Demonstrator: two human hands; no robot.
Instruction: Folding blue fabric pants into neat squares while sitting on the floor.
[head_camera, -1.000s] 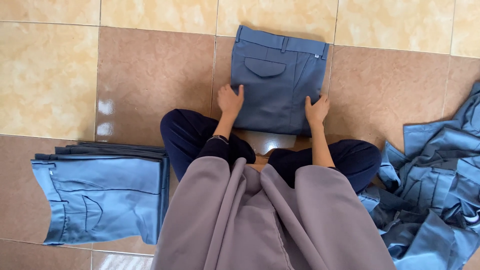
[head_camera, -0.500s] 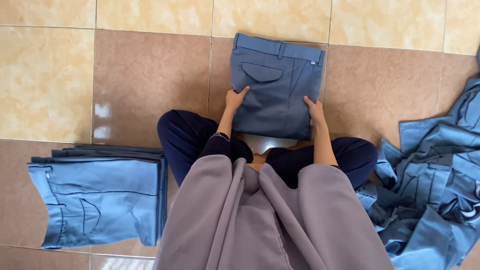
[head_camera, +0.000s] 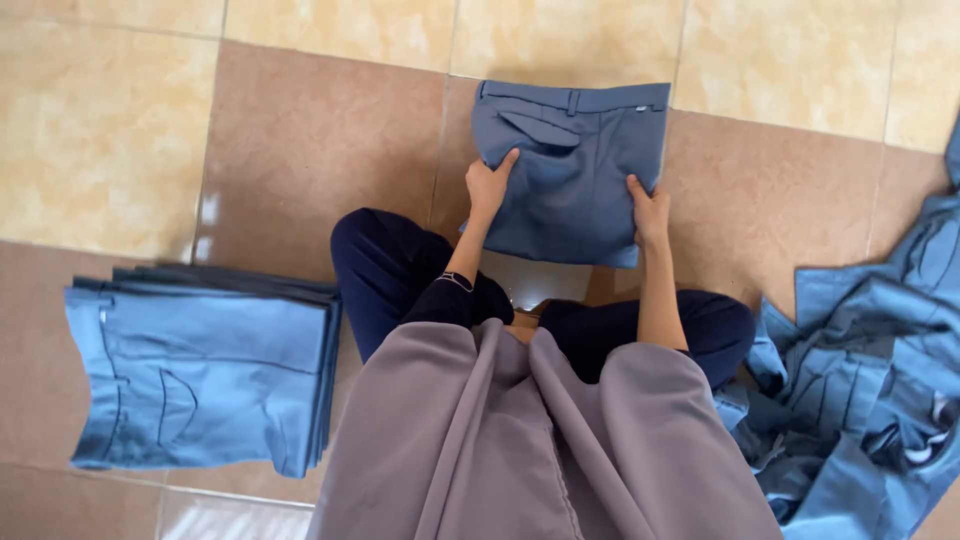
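Note:
A folded pair of grey-blue trousers lies on the tiled floor in front of my crossed legs, waistband and back pocket away from me. My left hand grips its left edge, thumb on top near the pocket. My right hand grips the right edge. The near edge of the fold looks slightly raised off the floor.
A neat stack of folded blue trousers sits on the floor to my left. A loose heap of unfolded blue garments lies at the right. My grey garment and dark trouser legs fill the lower middle.
Both hands have gone from lying flat on the folded trousers to gripping its side edges, and the near edge has lifted a little.

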